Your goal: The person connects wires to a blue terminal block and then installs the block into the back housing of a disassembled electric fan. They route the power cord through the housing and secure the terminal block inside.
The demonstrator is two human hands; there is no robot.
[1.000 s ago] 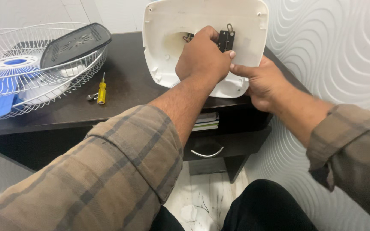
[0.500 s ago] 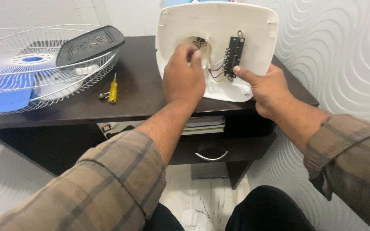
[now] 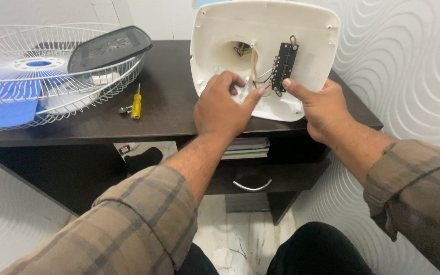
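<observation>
Left grip (image 3: 222, 104) | pinching wires (image 3: 262, 81) | right grip (image 3: 318, 104) bracing white base (image 3: 311, 30)

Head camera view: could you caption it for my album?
Both hands, left hand and right hand, work at the wires inside a white fan base on a dark desk.
</observation>
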